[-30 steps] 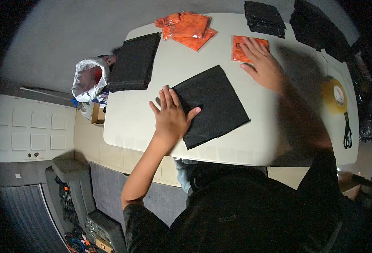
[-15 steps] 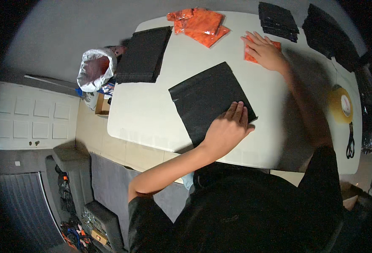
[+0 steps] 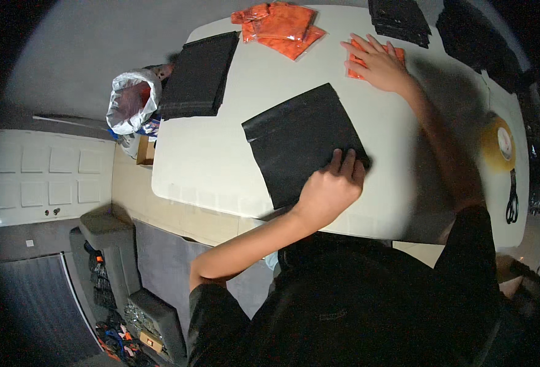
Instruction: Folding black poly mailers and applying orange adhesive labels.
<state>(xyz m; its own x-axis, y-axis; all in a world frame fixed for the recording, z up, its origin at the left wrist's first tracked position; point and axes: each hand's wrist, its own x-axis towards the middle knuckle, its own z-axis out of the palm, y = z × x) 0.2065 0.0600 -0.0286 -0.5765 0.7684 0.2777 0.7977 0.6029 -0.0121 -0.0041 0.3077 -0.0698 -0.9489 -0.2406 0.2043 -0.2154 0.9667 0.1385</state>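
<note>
A flat black plastic bag [image 3: 297, 137] lies at an angle on the white table [image 3: 202, 165] in front of me. My left hand [image 3: 334, 183] is at its lower right edge, with the fingers bent and the edge seemingly pinched between thumb and fingers; the thumb is mostly hidden. Farther off to the right, my right hand [image 3: 383, 66] rests with spread fingers on a small orange packet [image 3: 357, 68] in clear wrap. That hand covers much of the packet.
Several orange packets [image 3: 285, 24] lie at the far side. Stacks of black bags stand at far left [image 3: 199, 76] and far right [image 3: 398, 21], with more black material [image 3: 472, 46] beyond. A tape roll [image 3: 497, 144] and black scissors [image 3: 512, 199] lie rightward. A white-lined bin [image 3: 134, 101] stands off the table's left.
My left fingers, flat on the black bag before, have curled at its right edge. My right hand stays on the orange packet, its fingers spread wider. The whole view has shifted slightly.
</note>
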